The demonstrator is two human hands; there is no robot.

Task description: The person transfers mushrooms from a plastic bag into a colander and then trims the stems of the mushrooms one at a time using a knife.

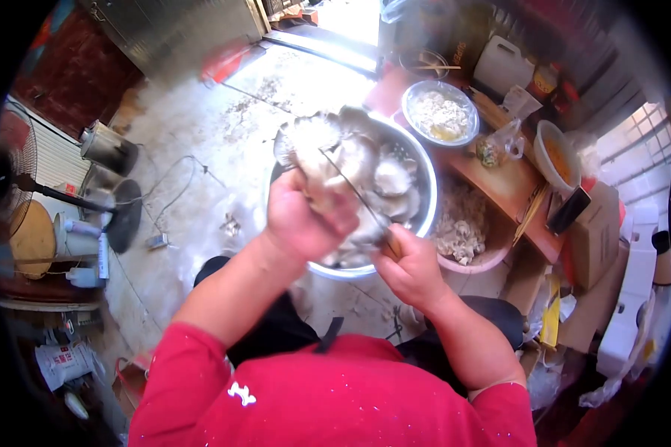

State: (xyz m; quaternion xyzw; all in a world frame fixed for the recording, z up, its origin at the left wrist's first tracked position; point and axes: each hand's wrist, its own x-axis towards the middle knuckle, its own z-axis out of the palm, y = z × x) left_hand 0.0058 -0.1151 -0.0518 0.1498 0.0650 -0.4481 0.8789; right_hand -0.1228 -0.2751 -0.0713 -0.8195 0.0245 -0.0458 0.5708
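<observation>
My left hand (303,216) is closed round the base of a cluster of oyster mushrooms (313,141), its broad caps facing away from me. In my right hand (410,264) is a knife (356,192), gripped by its handle, with the thin blade slanting up and left across the mushrooms. Both hands are over a large metal basin (428,179) heaped with more grey-white oyster mushrooms (394,177). Right of the basin, a pink tub (492,261) on the floor holds pale torn mushroom pieces (458,227).
A low wooden table (503,175) at the right carries a bowl of pale food (441,112), a tied plastic bag (499,145) and a white bowl with orange contents (558,153). A cardboard box (596,231) stands beside it. To the left are a fan (11,179) and a cable (175,179).
</observation>
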